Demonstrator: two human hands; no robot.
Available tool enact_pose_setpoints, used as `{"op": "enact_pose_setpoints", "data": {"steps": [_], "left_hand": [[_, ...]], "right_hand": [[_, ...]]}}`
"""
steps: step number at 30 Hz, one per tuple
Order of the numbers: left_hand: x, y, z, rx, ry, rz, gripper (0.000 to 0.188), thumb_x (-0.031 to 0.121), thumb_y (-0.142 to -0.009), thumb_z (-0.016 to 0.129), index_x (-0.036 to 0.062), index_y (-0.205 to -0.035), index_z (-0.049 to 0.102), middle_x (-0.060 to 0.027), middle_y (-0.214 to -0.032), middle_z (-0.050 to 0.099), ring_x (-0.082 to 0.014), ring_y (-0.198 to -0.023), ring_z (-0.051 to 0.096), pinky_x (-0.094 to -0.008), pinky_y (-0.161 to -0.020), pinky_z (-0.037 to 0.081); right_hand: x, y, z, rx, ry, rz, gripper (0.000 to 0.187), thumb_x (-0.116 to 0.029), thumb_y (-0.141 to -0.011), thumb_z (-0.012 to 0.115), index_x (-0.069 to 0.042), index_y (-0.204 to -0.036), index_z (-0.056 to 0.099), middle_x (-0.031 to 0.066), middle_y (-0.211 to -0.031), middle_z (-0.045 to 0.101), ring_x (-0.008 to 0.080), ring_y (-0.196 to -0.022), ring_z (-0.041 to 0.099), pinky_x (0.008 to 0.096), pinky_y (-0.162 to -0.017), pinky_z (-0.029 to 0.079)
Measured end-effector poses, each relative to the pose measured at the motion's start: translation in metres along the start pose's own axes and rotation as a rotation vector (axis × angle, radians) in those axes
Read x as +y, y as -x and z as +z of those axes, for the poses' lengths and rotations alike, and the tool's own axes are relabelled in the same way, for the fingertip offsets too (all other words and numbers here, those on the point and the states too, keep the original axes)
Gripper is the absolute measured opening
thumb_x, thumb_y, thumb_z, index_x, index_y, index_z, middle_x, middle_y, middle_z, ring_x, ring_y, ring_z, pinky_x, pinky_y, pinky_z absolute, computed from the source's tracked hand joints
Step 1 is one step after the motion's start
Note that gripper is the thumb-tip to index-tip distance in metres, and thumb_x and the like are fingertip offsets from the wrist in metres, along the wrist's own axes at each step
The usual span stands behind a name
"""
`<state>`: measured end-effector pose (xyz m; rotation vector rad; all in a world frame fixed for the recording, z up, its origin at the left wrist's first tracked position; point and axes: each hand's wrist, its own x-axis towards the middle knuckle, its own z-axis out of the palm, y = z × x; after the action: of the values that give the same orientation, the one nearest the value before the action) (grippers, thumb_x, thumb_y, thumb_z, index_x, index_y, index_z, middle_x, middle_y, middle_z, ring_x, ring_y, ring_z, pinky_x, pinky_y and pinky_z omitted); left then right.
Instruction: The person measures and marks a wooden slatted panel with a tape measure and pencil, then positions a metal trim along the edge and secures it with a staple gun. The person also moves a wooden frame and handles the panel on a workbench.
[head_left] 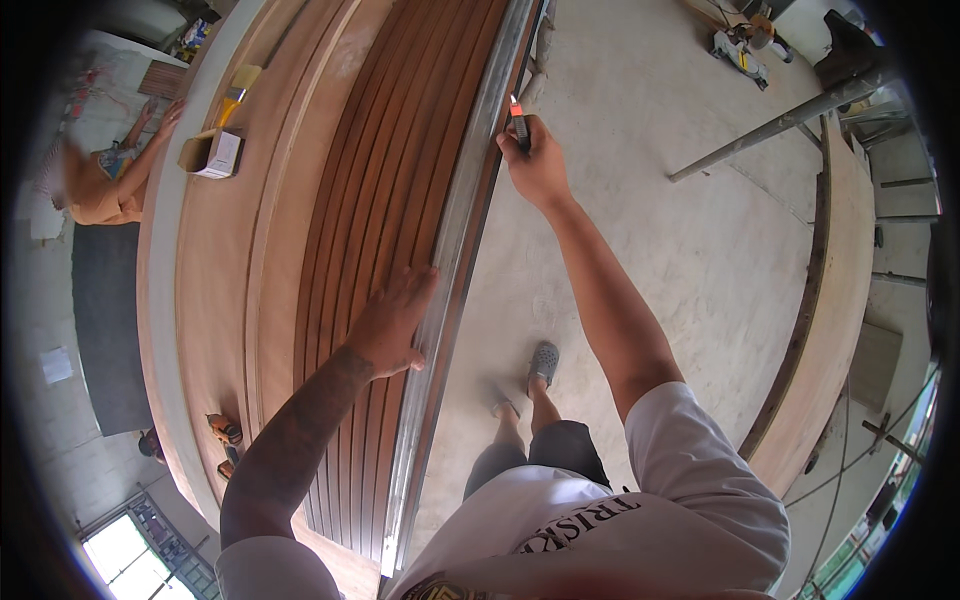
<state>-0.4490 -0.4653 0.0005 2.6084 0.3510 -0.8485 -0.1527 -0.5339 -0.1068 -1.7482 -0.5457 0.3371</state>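
A long brown slatted panel lies lengthwise on the workbench, with a straight silvery metal bar along its right side. My left hand lies on the slats with fingers spread; its fingertips and thumb reach the bar's edge. Farther up, my right hand is closed around a utility knife with an orange-red front and dark handle. The knife points away from me, close to the panel's right edge. Whether its blade touches the panel, I cannot tell.
On the plywood bench top sit an open small box, a yellow-handled brush and a power tool. Another person leans at the bench's far left. A metal pole and power tools are at right.
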Motion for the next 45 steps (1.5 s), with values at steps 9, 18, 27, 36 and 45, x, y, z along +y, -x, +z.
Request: {"op": "enact_pose_setpoints", "data": {"steps": [9,18,27,36,45], "left_hand": [[-0.003,-0.003,0.006,-0.027,-0.061,-0.021,0.142,0.026,-0.061,0.1,0.0051,-0.166,0.006,-0.0173,-0.172,0.017,-0.0395,-0.158,0.017,-0.0558,-0.127,0.026],[-0.005,-0.003,0.005,-0.013,-0.042,-0.002,0.143,0.025,-0.061,0.1,0.0058,-0.166,0.004,-0.0179,-0.172,0.016,-0.0409,-0.158,0.017,-0.0604,-0.124,0.03],[-0.005,-0.002,0.006,-0.023,-0.038,0.001,0.143,0.026,-0.062,0.099,0.006,-0.166,0.003,-0.0183,-0.172,0.014,-0.0403,-0.159,0.015,-0.0607,-0.123,0.031],[-0.006,-0.003,0.006,-0.043,-0.055,-0.007,0.143,0.027,-0.063,0.098,0.0063,-0.166,0.001,-0.0178,-0.173,0.013,-0.0399,-0.159,0.014,-0.0597,-0.125,0.03],[-0.005,-0.003,0.004,-0.052,-0.064,-0.012,0.144,0.028,-0.063,0.098,0.0062,-0.166,-0.001,-0.0186,-0.173,0.013,-0.0402,-0.159,0.014,-0.0596,-0.124,0.03]], "right_hand": [[-0.016,-0.037,-0.019,0.371,-0.626,0.29,0.036,-0.042,-0.104,0.059,-0.008,-0.096,0.055,0.0011,-0.078,0.056,0.012,-0.06,0.05,0.0323,-0.054,0.048],[-0.002,-0.03,0.015,0.335,-0.666,0.283,0.046,-0.05,-0.102,0.064,-0.007,-0.09,0.054,0.0008,-0.073,0.053,0.0111,-0.058,0.05,0.0301,-0.054,0.047],[0.002,-0.025,0.022,0.4,-0.716,0.23,0.04,-0.042,-0.102,0.068,-0.007,-0.089,0.056,-0.0006,-0.071,0.053,0.009,-0.057,0.049,0.029,-0.051,0.045],[0.007,-0.024,0.02,0.525,-0.73,0.151,0.037,-0.039,-0.101,0.069,-0.006,-0.091,0.057,-0.0003,-0.072,0.054,0.0092,-0.057,0.048,0.0283,-0.051,0.043],[0.003,-0.022,0.024,0.402,-0.731,0.283,0.035,-0.036,-0.102,0.069,-0.005,-0.09,0.061,0.0009,-0.071,0.057,0.0114,-0.055,0.051,0.0292,-0.05,0.043]]}}
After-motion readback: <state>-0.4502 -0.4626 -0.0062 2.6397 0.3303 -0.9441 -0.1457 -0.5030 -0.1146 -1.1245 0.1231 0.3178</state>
